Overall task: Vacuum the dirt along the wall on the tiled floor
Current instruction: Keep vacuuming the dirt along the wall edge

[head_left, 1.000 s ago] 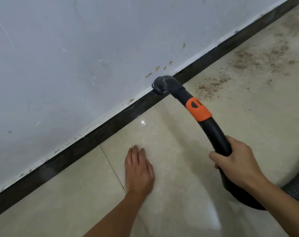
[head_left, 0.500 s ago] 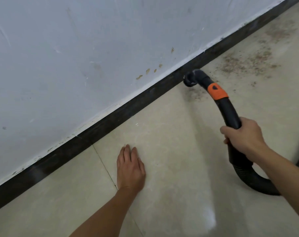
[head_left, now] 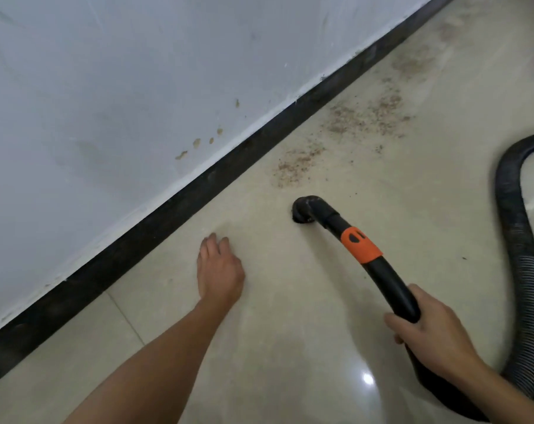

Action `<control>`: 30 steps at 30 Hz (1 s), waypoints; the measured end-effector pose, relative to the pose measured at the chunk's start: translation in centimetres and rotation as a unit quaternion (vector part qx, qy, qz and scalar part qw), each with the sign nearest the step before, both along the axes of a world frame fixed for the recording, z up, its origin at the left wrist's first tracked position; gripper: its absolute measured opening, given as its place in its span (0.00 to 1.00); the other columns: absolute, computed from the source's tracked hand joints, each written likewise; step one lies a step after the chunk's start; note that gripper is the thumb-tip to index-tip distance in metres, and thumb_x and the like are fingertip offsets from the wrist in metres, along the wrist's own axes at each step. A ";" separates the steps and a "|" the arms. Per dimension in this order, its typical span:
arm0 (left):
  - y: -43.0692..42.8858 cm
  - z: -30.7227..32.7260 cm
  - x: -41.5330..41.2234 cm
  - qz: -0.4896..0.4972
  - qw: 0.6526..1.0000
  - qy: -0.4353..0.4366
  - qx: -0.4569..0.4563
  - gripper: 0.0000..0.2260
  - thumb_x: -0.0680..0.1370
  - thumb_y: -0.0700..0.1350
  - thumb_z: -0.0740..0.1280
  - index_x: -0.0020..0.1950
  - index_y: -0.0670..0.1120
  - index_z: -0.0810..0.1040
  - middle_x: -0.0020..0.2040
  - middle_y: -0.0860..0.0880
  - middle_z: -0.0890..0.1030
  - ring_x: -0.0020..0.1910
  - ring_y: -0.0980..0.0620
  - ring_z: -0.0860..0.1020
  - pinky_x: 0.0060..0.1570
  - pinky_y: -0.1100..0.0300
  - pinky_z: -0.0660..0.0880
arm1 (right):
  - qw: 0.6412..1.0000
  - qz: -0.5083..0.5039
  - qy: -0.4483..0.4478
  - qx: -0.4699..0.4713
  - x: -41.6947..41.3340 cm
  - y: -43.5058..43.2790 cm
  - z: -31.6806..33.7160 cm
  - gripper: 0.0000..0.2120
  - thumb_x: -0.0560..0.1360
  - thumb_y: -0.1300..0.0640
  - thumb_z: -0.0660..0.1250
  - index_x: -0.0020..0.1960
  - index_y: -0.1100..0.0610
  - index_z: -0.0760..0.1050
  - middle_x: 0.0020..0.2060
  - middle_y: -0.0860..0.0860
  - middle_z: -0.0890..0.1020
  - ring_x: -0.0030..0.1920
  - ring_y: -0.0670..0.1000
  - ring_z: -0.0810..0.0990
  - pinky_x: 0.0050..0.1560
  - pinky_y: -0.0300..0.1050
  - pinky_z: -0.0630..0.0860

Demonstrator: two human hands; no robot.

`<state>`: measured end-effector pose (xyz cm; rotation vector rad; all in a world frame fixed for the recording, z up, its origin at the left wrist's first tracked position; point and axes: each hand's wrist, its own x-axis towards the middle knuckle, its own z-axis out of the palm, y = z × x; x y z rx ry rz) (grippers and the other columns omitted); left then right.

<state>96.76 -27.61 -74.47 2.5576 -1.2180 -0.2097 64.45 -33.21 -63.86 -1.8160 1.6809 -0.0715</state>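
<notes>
Wand back from wall — dirt speckled.

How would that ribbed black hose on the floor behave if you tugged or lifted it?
Probably floppy: the hose curves in a loose loop behind the right hand gripping the wand. Its ribbed wall suggests it flexes rather than kinks. On the glossy tiled floor it would likely slide easily when dragged.

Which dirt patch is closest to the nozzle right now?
The small reddish-brown patch just beyond the nozzle, close to the black skirting. The wider patch and the fainter smears lie farther along the wall.
</notes>
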 end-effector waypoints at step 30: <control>-3.4 -1.9 -2.1 0.049 0.998 -0.015 0.040 0.25 0.74 0.44 0.51 0.66 0.34 0.71 0.70 0.32 0.68 0.70 0.32 0.65 0.71 0.43 0.55 | 0.981 -0.103 -0.154 0.066 13.0 -11.6 -0.1 0.06 0.72 0.65 0.70 0.47 0.62 0.74 0.32 0.62 0.81 0.27 0.54 0.80 0.32 0.47 0.77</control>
